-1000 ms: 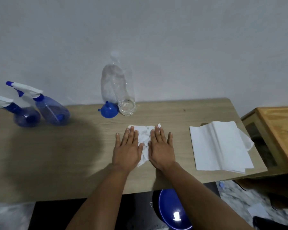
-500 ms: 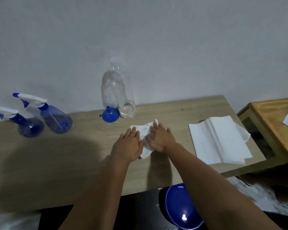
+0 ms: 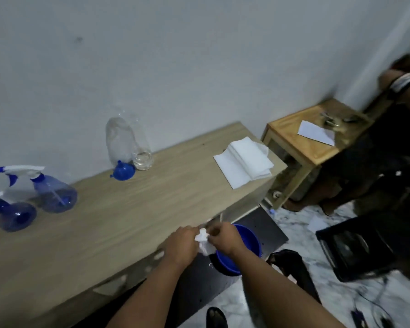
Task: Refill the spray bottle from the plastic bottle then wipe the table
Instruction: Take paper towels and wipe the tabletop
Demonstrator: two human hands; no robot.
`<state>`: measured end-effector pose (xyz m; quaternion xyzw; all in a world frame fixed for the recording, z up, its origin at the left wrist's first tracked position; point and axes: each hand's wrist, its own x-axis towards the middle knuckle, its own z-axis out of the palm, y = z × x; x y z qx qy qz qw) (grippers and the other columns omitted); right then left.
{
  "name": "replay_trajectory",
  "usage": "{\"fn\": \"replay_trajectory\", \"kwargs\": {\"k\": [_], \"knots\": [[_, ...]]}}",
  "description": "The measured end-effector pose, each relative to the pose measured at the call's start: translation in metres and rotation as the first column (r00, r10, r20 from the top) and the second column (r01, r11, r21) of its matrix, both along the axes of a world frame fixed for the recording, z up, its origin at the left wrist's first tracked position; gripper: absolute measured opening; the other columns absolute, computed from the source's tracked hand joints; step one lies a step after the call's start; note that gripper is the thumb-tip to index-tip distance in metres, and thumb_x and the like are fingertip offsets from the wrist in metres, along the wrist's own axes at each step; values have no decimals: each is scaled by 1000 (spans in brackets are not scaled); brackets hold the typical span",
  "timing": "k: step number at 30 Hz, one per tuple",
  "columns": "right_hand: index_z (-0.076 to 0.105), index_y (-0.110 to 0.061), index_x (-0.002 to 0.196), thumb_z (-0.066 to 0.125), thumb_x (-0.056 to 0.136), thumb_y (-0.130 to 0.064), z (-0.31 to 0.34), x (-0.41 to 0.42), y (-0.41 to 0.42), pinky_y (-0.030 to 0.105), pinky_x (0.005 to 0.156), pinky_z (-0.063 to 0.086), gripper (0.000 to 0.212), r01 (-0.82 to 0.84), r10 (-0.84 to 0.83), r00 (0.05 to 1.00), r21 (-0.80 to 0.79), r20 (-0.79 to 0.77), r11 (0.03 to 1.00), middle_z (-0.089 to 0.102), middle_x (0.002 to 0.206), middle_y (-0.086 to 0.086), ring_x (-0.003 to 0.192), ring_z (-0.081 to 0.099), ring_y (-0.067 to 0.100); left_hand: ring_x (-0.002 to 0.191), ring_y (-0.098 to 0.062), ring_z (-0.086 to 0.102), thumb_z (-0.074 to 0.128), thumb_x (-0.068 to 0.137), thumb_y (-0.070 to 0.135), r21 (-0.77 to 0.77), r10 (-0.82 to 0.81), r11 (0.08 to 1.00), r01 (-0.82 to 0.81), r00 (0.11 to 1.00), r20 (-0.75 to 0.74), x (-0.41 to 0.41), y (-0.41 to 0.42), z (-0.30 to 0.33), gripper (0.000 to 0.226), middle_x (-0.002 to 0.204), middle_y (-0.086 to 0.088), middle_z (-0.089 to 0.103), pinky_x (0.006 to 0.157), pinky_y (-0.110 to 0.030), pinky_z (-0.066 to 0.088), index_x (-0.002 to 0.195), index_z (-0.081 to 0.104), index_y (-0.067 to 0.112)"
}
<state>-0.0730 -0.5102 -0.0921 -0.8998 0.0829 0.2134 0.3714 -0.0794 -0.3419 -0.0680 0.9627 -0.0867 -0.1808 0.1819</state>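
Head cam: wipe looks done imo, both hands, left hand [image 3: 184, 245] & right hand [image 3: 224, 239], pinch the balled tissue [image 3: 202, 239] off the table [image 3: 118, 223] front edge, above the blue bin [image 3: 244, 254]; next prob drop it in.

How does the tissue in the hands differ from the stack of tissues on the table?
The tissue in the hands is crumpled into a small wad; the stack of tissues lies flat and folded. The wad is gripped by the left hand and right hand at the table edge, above a blue bin; the stack rests untouched. Both are white.
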Motion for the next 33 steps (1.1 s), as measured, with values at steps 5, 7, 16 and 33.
{"fn": "replay_trajectory", "kwargs": {"k": [5, 7, 16, 33], "knots": [[78, -18, 86, 76, 87, -12, 6, -87, -53, 35, 86, 57, 6, 394, -391, 919, 63, -44, 917, 75, 86, 2, 88, 70, 18, 86, -19, 69, 56, 78, 43, -245, -44, 969, 16, 993, -110, -41, -47, -5, 15, 90, 5, 74, 65, -28, 47, 80, 66, 31], [77, -16, 81, 78, 85, -8, 11, -117, -74, 34, 85, 58, 9, 532, -532, 846, 107, -33, 840, 77, 87, 5, 89, 71, 18, 87, -19, 69, 63, 82, 31, -299, -113, 952, 72, 986, -124, -53, -73, 0, 7, 92, 2, 75, 66, -26, 44, 84, 69, 28], [71, -16, 71, 76, 83, -7, 15, -221, -172, 40, 60, 60, 16, 879, -884, 464, 147, -55, 453, 72, 64, 5, 61, 71, 26, 81, -14, 62, 69, 85, 25, -398, -397, 867, 300, 898, -190, -98, -191, 4, 10, 78, 10, 63, 68, -27, 44, 94, 65, 25], [71, 6, 79, 78, 85, -12, -127, -234, -341, 36, 74, 56, 21, 978, -912, 191, 149, -363, 146, 65, 75, 8, 74, 63, 22, 77, -24, 67, 73, 82, 16, -305, -301, 940, 152, 789, -535, -103, -393, -140, 20, 81, -6, 71, 77, -35, 55, 100, 71, 7]]}}
